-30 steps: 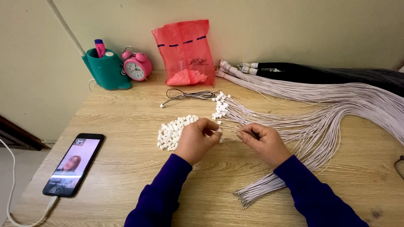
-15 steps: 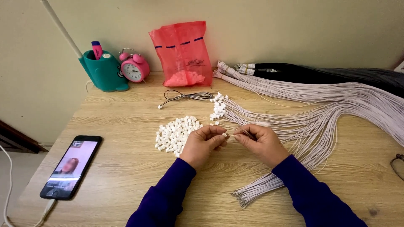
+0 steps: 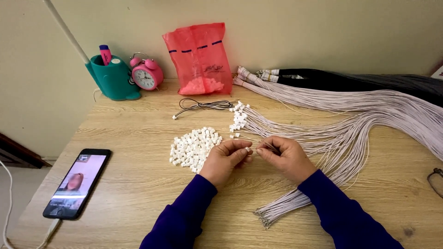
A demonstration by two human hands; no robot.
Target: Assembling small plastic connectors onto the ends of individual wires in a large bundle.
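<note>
My left hand (image 3: 227, 158) pinches a small white plastic connector between thumb and fingers, just right of a heap of several white connectors (image 3: 194, 147) on the wooden table (image 3: 129, 180). My right hand (image 3: 285, 157) pinches the end of a thin pale pink cord, its tip meeting the connector between the two hands. A big bundle of pale pink cords (image 3: 350, 133) fans out to the right. Some cords with white connectors on their ends (image 3: 238, 119) lie just beyond my hands. Both arms wear dark blue sleeves.
A red plastic bag (image 3: 199, 57), a pink alarm clock (image 3: 146, 74) and a teal pen holder (image 3: 112, 78) stand along the wall. A black cord (image 3: 203, 104) lies mid-table; dark cord bundles (image 3: 360, 82) at back right. A lit phone (image 3: 77, 182) lies front left. Glasses (image 3: 435, 180) sit at the right edge.
My left hand has come away from the connector heap toward the right hand, and the two now meet at the cord's tip. The view has shifted slightly.
</note>
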